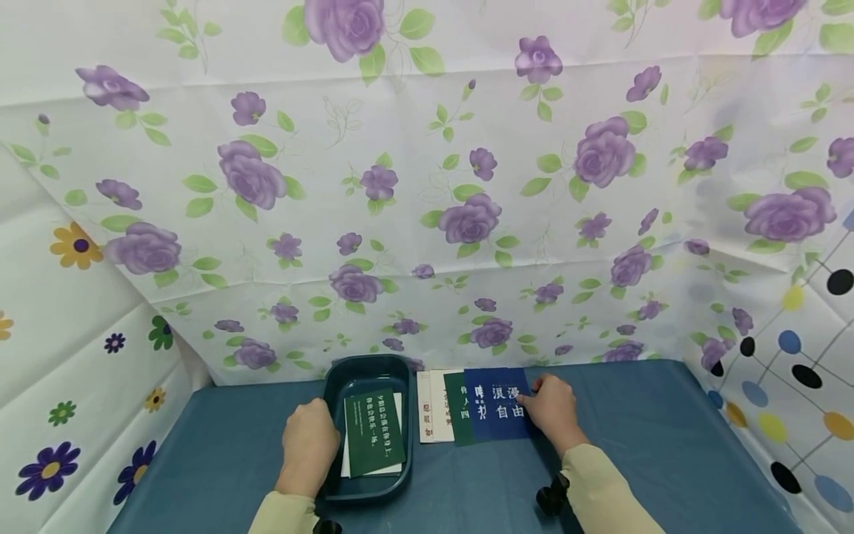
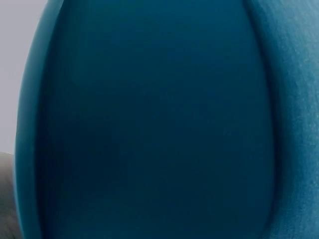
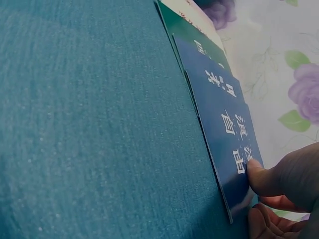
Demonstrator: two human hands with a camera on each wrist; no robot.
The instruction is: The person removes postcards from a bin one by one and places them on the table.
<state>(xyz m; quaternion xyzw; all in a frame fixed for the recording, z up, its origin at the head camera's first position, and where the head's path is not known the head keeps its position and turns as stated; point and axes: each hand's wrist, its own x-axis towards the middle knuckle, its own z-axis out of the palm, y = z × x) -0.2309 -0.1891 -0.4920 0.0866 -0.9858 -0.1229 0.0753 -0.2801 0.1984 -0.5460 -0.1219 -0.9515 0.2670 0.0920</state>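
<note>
At the left of the head view, my left hand grips the left side of a dark teal tray. Inside the tray, a green card with white writing lies over a white card. The left wrist view is filled mostly by the tray's side. My right hand pinches the right edge of a blue card, thumb on its printed face. That card is the rightmost in an overlapping row, with another blue card, a green card and cream cards to its left.
The cards and tray sit on a blue-covered table. Behind rises a white sheet with purple flowers, close to the row's far edge. Patterned sheets stand at the left and right sides.
</note>
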